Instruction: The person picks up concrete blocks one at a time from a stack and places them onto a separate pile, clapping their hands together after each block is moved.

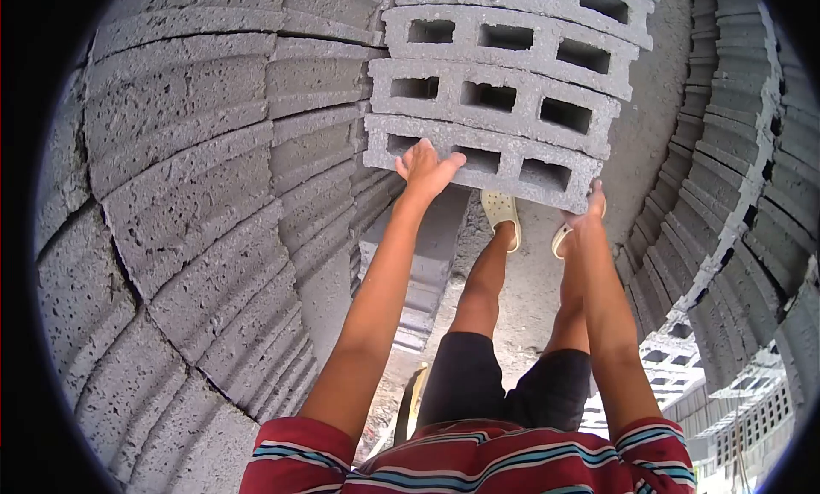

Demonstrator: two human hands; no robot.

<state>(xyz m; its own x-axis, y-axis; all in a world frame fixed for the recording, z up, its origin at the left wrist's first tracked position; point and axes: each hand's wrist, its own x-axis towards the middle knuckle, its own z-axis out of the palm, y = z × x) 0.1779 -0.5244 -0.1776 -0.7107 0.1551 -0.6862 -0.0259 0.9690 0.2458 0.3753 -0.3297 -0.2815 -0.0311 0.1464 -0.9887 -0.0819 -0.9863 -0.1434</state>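
A grey concrete block (pixel 502 163) with three rectangular holes lies across the near end of a row of similar blocks. My left hand (pixel 427 168) grips its near face by the left hole, with the thumb toward the middle hole and the fingers at the left one. At the block's right end, my right hand (pixel 588 207) is pressed against the corner, its fingers partly hidden. Right behind this block sits another concrete block (pixel 525 104), close against it.
Stacked blocks form a tall wall (pixel 188 144) on the left. Another stack (pixel 726 152) curves along the right. A lower block stack (pixel 418 263) stands by my left leg. My feet in cream clogs (pixel 500 210) stand on dusty ground (pixel 534 276).
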